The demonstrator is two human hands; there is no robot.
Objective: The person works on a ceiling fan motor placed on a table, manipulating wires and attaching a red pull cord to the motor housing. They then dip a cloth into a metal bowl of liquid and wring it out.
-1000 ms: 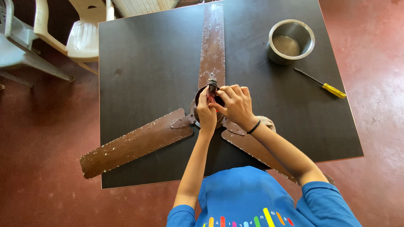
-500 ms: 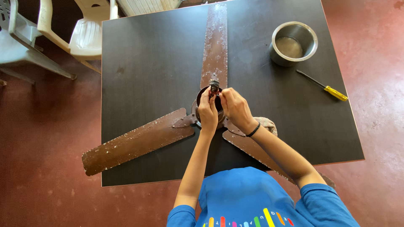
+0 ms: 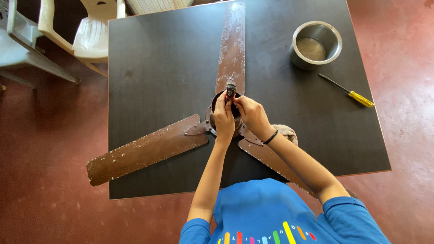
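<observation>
Ceiling fan (image 3: 233, 54) flat on dark table (image 3: 149, 68), 3 blades out. Left hand (image 3: 224, 121) and right hand (image 3: 251, 115) both pinching small part (image 3: 230, 91) atop hub. Looks like mid-disassembly; next bit wants steady fingers.

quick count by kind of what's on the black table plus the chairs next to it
Ceiling fan, three blades, both hands at its hub: 1
Steel pot: 1
Yellow-handled screwdriver: 1
Cloth under the right forearm: 1
Plastic chairs: 2
Total: 6

Both hands (image 3: 238, 115) have slid slightly toward twelve o'clock on the fan hub (image 3: 226, 118), fingertips now pinching the small upright part (image 3: 230, 90).
</observation>
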